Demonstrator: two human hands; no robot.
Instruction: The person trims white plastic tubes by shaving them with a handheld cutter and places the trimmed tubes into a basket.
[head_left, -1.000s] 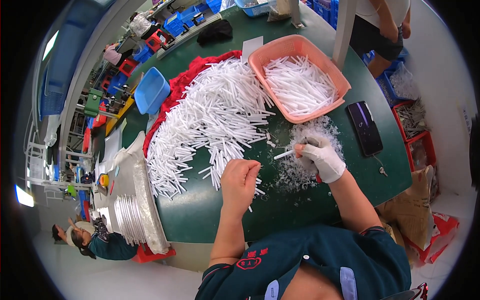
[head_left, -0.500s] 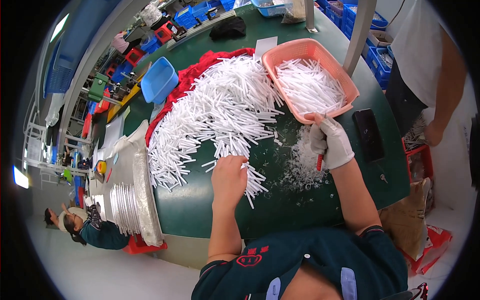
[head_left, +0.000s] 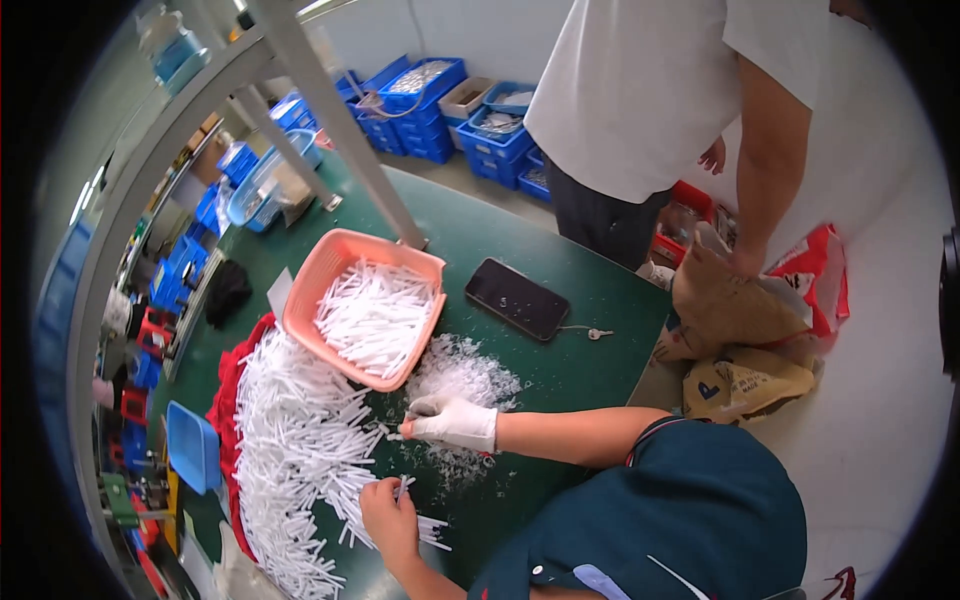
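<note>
My left hand (head_left: 390, 518) is closed in a pinch on a short white plastic stick (head_left: 404, 486), over the near end of a big heap of white sticks (head_left: 290, 430). Just beyond it, my right hand (head_left: 455, 422), in a white glove with bare fingertips, is closed round a slim tool with a red handle (head_left: 488, 460). Only a bit of that handle shows, and its working end cannot be made out. White shavings (head_left: 465, 375) lie around and under the right hand. A pink plastic basket (head_left: 432, 330) holding more white sticks stands past both hands.
A black phone (head_left: 517, 299) and a key (head_left: 599, 334) lie right of the basket. Red cloth (head_left: 228, 375) sits under the heap, beside a blue tub (head_left: 193, 447). A metal post (head_left: 350, 130) rises behind the basket. At right, another person (head_left: 640, 110) grips a brown sack (head_left: 735, 300).
My view has swung to the right. Both hands have come closer together, the right leaving the basket's edge. The other person now bends over with a hand on the sack.
</note>
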